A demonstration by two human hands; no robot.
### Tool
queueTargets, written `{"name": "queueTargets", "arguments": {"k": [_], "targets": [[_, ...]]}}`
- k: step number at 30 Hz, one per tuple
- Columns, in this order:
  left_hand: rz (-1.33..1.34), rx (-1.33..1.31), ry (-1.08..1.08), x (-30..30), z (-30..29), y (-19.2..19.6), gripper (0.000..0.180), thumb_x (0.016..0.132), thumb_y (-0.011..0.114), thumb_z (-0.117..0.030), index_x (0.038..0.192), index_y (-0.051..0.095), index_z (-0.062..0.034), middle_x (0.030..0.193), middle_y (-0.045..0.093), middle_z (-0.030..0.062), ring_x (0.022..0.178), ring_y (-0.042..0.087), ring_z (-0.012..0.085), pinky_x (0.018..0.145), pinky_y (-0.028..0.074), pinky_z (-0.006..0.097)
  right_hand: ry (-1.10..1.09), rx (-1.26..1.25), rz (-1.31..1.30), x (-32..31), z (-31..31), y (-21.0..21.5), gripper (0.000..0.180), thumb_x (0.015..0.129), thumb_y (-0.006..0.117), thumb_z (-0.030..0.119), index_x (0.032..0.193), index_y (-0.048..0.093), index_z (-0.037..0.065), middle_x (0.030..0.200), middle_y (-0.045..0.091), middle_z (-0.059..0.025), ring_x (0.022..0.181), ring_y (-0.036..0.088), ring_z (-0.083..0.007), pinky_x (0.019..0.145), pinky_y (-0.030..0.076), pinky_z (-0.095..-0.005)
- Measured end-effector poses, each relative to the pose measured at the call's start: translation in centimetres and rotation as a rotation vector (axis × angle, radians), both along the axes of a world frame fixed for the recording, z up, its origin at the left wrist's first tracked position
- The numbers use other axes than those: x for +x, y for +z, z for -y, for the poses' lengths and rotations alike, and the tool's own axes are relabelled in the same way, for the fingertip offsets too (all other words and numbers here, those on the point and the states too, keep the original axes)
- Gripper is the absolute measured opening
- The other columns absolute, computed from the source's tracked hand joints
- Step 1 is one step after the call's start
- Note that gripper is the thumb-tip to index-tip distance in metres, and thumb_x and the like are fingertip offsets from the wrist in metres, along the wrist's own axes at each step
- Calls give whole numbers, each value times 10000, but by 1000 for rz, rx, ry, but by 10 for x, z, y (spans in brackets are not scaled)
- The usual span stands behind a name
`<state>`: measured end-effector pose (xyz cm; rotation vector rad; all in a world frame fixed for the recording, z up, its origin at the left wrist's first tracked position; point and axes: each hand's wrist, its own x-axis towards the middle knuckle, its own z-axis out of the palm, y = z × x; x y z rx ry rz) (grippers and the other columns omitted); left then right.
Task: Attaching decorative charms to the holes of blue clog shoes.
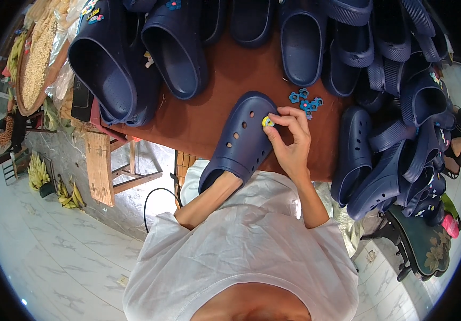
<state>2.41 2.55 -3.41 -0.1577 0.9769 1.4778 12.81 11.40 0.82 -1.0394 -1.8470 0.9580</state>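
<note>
A navy blue clog (230, 117) with round holes lies tilted at the table's near edge, its toe pointing away from me. My left hand (230, 183) is pushed into the clog through its heel opening, so its fingers are hidden. On the clog's right upper side, my right hand (293, 144) pinches a small round yellow and white shoe charm (268, 122) between thumb and forefinger. The charm sits against the upper by the holes; whether its stem is in a hole cannot be seen. Beyond my right hand lies a small cluster of blue flower charms (306, 101).
Navy clogs (302, 48) line the far side of the brown table (219, 69), and more pile up on the right (385, 160). A wooden stool (99, 168) stands at left below a basket of pale grains (37, 64). A dark flowered chair (423, 243) is at lower right.
</note>
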Motion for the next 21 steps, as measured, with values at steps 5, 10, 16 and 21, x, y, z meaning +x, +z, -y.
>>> {"name": "queueTargets", "arguments": {"k": [5, 10, 16, 21], "targets": [[-22, 6, -1, 4, -4, -4, 394, 1043, 481, -267, 1378, 512, -62, 1414, 528, 112, 1249, 560, 234, 1081, 461, 401, -118, -2, -78, -16, 15, -9, 256, 724, 835, 82, 933, 695, 32, 1129, 594, -127, 1055, 581, -278, 898, 473, -376], [-35, 15, -14, 7, -8, -8, 393, 1044, 482, -271, 1375, 518, -63, 1411, 532, 111, 1246, 561, 234, 1079, 463, 402, -162, -13, -61, -16, 16, -3, 250, 727, 831, 82, 925, 685, 38, 1134, 590, -131, 1064, 572, -289, 915, 465, -390], [-33, 41, -84, -1, -2, -8, 391, 1045, 482, -276, 1371, 524, -64, 1407, 536, 110, 1243, 564, 233, 1078, 465, 403, -172, -3, -78, -26, 21, -12, 233, 783, 802, 75, 961, 662, 22, 1174, 543, -137, 1090, 544, -249, 934, 450, -358], [-56, 59, -115, -7, -3, -8, 389, 1045, 482, -279, 1367, 529, -66, 1404, 539, 109, 1241, 566, 233, 1076, 466, 403, -136, -41, -31, -18, 18, -9, 241, 799, 785, 69, 1003, 662, 33, 1197, 525, -133, 1108, 527, -245, 953, 435, -354]]}}
